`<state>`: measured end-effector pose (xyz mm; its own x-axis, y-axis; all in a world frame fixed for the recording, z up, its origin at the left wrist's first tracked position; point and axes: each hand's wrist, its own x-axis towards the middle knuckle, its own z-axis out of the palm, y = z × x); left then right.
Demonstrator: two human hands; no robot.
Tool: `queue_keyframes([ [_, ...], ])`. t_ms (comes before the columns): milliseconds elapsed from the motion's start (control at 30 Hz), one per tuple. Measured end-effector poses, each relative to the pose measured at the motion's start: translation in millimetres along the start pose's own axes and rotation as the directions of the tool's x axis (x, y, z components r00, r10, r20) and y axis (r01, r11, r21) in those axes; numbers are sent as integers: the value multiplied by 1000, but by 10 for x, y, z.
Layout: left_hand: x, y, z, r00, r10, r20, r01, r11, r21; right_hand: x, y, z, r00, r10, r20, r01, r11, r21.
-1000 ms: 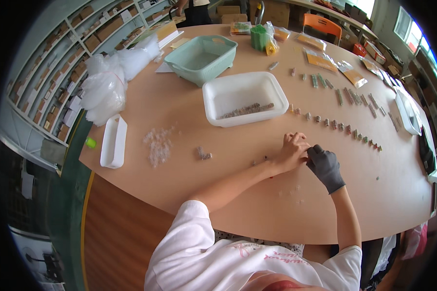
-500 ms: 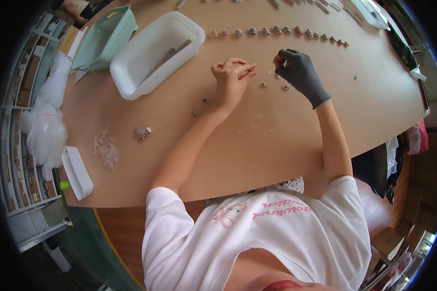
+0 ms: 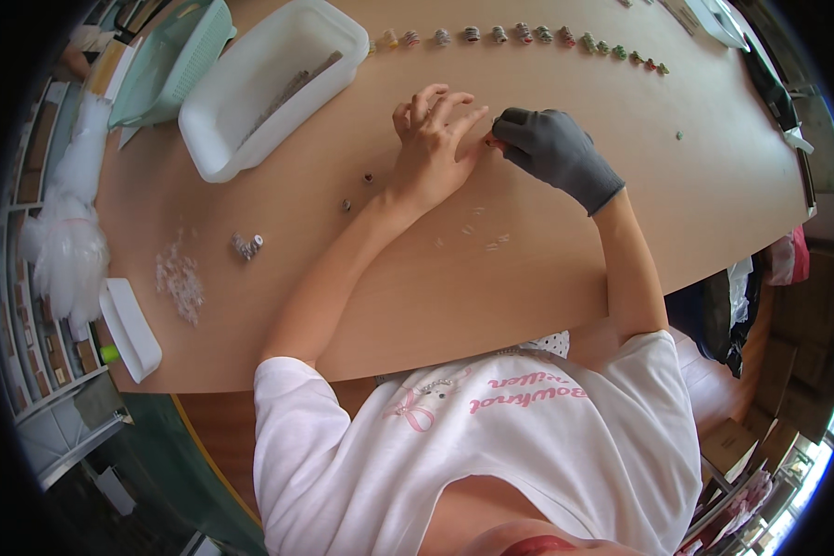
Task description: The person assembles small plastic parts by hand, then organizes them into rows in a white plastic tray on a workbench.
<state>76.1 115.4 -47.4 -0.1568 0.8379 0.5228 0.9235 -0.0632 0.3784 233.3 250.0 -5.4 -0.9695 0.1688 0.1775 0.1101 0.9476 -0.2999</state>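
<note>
My left hand (image 3: 435,144) is raised over the table with its fingers spread. Its thumb side meets the fingertips of my right hand (image 3: 551,157), which wears a dark grey glove. The right fingers are pinched together; what they hold, if anything, is too small and covered to name. Two small dark beads (image 3: 368,177) lie beside my left wrist. Tiny clear pieces (image 3: 473,227) are scattered nearer to me, between my forearms. Beyond my hands runs a row of small coloured bead stacks (image 3: 499,35).
At the far left stand a white tub (image 3: 204,148) with thin strips inside and a green basket (image 3: 139,102). A silvery bead stack (image 3: 246,246), a heap of clear bits (image 3: 181,283) and a narrow white tray (image 3: 132,329) lie at left. One small green bead (image 3: 679,136) sits right.
My hands have come together. The left fingers have gone from a pinch to spread apart, and the right hand has moved left. Small ring-like pieces by the right hand are out of sight now.
</note>
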Motion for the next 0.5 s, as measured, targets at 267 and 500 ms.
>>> queue_keyframes([
  [267,-18,13,5,999,6,32,-3,995,-101,-55,-35,148,999,20,-32,-26,982,-188],
  [500,-8,51,-62,987,22,162,40,928,-369,-313,-244,101,945,-137,-296,133,991,-32],
])
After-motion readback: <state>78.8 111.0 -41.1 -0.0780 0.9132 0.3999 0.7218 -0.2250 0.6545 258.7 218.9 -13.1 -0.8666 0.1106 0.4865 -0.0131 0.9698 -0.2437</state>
